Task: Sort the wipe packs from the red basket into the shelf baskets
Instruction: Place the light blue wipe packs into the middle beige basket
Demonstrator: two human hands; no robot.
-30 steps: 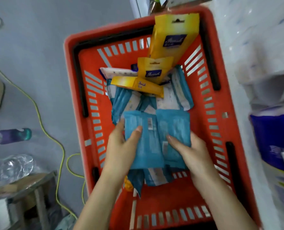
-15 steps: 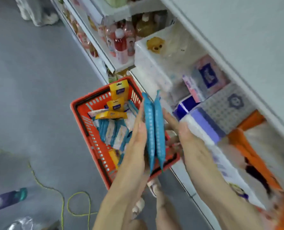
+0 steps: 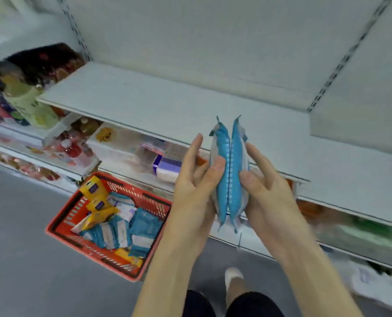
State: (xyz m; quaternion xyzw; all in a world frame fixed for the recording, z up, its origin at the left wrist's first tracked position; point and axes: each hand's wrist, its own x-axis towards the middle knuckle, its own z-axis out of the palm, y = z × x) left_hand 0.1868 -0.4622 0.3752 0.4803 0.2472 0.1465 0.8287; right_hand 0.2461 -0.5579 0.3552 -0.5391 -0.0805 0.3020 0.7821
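Two blue wipe packs (image 3: 228, 172) stand on edge, side by side, pressed between my hands in front of a bare white shelf board (image 3: 167, 106). My left hand (image 3: 197, 179) holds the left pack with its thumb on the pack's edge and its fingers behind. My right hand (image 3: 261, 181) clamps the right pack the same way. Down on the floor at the lower left sits the red basket (image 3: 60, 227), holding several more blue packs (image 3: 144, 227) and yellow boxes (image 3: 94, 191). No shelf basket shows clearly.
Lower shelves carry bottles (image 3: 25, 104) at the left, a purple and white pack (image 3: 167, 168) under the board, and orange and green goods at the right. A slotted upright (image 3: 341, 62) runs up the back wall. My foot (image 3: 234, 277) stands on the grey floor.
Both hands took the two blue packs out of the red basket, turned them on edge and lifted them up to shelf height. The view swung from the basket to the shelves.
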